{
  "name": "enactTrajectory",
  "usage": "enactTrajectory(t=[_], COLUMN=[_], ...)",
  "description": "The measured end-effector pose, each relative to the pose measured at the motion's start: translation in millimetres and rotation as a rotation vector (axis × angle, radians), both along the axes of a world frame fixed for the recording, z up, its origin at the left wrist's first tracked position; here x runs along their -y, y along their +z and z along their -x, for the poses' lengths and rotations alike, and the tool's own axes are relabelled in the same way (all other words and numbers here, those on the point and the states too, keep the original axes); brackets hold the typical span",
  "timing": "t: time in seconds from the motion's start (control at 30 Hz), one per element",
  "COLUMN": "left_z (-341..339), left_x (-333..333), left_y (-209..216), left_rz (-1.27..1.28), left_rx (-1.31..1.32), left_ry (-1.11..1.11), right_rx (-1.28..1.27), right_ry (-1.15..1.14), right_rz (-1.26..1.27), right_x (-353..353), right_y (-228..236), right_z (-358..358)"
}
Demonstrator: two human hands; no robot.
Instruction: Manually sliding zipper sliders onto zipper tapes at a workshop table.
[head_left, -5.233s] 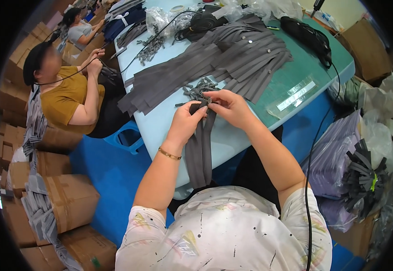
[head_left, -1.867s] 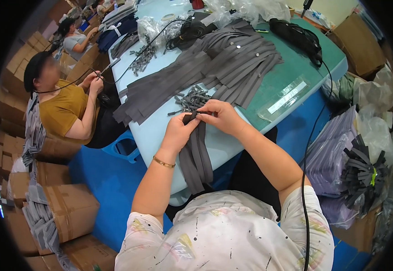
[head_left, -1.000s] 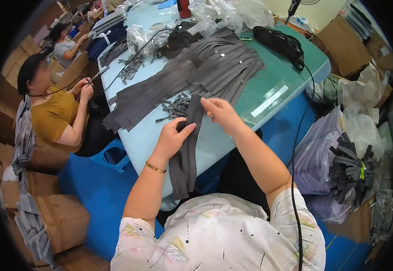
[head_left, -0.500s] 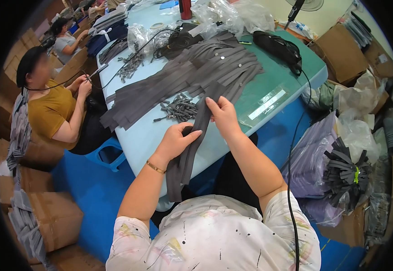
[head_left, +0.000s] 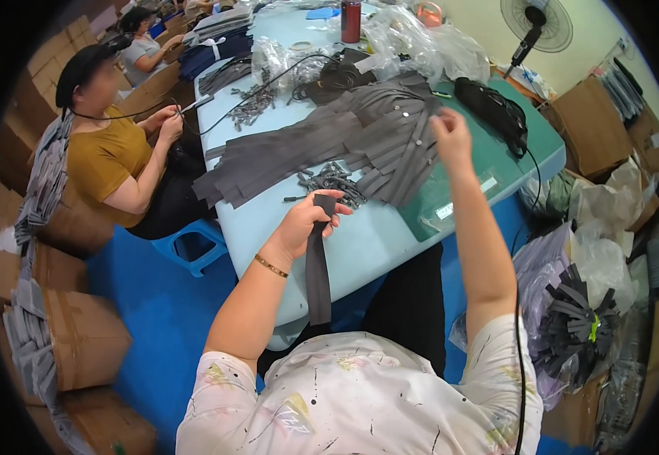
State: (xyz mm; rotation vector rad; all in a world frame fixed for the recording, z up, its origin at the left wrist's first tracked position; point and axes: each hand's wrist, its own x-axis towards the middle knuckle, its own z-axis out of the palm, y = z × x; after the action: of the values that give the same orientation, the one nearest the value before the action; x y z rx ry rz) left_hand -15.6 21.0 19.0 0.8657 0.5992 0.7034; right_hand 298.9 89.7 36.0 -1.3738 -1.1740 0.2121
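Note:
My left hand [head_left: 306, 225] is closed around a dark grey fabric strip [head_left: 318, 277], which hangs down past the table's front edge. Just beyond that hand lies a small heap of dark zipper pulls [head_left: 333, 182]. Farther back spreads a broad layered pile of dark grey strips [head_left: 291, 144], with small pale discs on its right part. At the right end of this pile, my right hand [head_left: 452, 140] is raised with fingers bent together. Whatever may be between its fingertips is too small to make out.
The pale blue table [head_left: 269, 250] carries a green mat [head_left: 488, 163], a black pouch [head_left: 488, 114], clear plastic bags [head_left: 420, 38] and a red can [head_left: 350, 21]. A co-worker [head_left: 109, 144] sits at the left, holding a cable-fed tool. Cartons [head_left: 594, 125] and bundles stand at the right.
My right hand has let go of the strip and moved away to the far right of the pile. My left hand alone now holds the strip. The view has shifted slightly.

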Motion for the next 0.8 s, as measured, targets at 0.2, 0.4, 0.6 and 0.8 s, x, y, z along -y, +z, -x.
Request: enactTrajectory(t=[0.2,0.4,0.6,0.8], left_z=[-1.1,-6.3,4.3,-11.6], left_x=[9.8,13.9,4.8,20.1], left_y=[5.0,16.1,2.6,5.4], left_rz=[-0.107,-0.065,0.041,-0.203], left_rx=[0.022,0.021,0.087,-0.095], left_ry=[-0.083,-0.085,-0.283,0.105], right_rx=[0.251,-0.108,-0.343,-0.867], right_ry=[0.689,0.741,0.885,0.731], right_rz=[0.412,0.371,0.055,0.318], right_x=[105.3,100.8,98.2,113.4], right_y=[19.9,-15.5,-25.9,-15.1], right_z=[138.9,126.5,116.6,127.6])
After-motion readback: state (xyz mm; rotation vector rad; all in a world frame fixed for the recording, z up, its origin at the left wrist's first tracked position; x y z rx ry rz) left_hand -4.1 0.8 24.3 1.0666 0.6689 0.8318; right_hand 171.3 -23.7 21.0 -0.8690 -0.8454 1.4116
